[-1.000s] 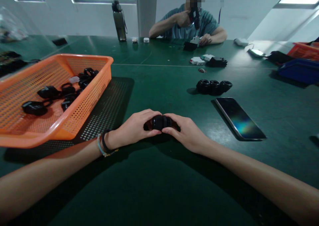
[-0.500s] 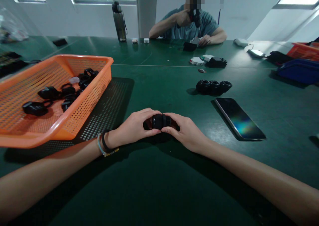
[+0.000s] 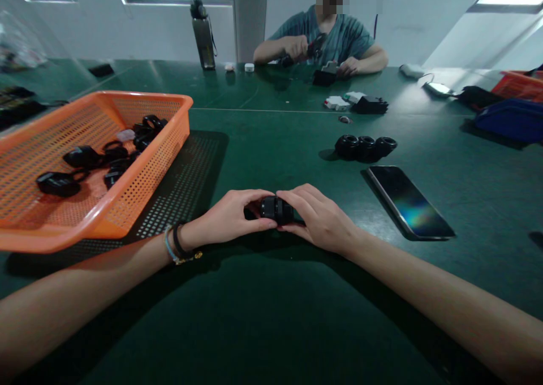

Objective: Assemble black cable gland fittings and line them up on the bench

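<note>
A small black plastic cable gland point(image 3: 268, 208) lies sideways between my two hands, just above or on the green table. My left hand point(image 3: 231, 215) is closed on its left end, thumb below and fingers above. On the other end, my right hand point(image 3: 324, 218) pinches the ribbed part, its fingers reaching over the top. My palms hide both ends of the piece. Beyond my right hand, several similar black pieces point(image 3: 365, 147) stand close together in a row.
At left is an orange perforated basket point(image 3: 189, 116) with black parts and loose rings inside. A phone point(image 3: 409, 201) lies to the right. Across the table point(image 3: 271, 317), a person point(image 3: 322, 40) holds a tool over a small part. A bottle point(image 3: 203, 40) and blue bin point(image 3: 509, 122) stand farther off.
My right hand has rolled over the piece, its back now turned more upward. My left hand stays nearly still. The person opposite has lowered the tool toward the table.
</note>
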A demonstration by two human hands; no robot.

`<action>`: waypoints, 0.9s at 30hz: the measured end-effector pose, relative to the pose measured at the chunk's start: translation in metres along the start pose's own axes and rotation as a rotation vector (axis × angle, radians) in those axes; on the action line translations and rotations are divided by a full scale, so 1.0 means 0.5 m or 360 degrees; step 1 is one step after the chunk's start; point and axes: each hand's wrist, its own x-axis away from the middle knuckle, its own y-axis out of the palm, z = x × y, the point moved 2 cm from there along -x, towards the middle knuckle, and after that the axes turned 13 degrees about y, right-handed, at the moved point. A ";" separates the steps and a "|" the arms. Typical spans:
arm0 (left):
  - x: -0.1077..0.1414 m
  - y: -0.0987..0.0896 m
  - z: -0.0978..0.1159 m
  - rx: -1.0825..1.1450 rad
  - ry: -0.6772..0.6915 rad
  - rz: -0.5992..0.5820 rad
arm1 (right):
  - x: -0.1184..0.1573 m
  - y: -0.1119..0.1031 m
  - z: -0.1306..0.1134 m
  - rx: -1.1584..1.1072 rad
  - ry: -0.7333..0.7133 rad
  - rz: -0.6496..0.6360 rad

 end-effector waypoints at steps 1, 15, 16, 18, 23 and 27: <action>0.000 0.000 0.001 -0.0011 0.0003 -0.0018 | 0.000 0.000 0.000 0.0009 -0.0007 0.0001; 0.001 -0.002 -0.008 0.0006 -0.0047 -0.0024 | -0.003 0.004 -0.020 -0.0201 0.0267 0.0002; 0.001 -0.002 -0.009 0.0011 -0.0044 -0.0017 | -0.003 0.004 -0.020 -0.0219 0.0286 -0.0012; 0.002 -0.002 -0.009 0.0007 -0.0033 -0.0005 | -0.003 0.003 -0.020 -0.0248 0.0313 -0.0034; 0.003 -0.001 -0.006 -0.0070 0.0009 0.0011 | -0.003 0.004 -0.016 -0.0292 0.0369 -0.0093; 0.003 0.000 -0.004 -0.0141 0.0037 0.0021 | -0.004 0.006 -0.011 -0.0340 0.0384 -0.0096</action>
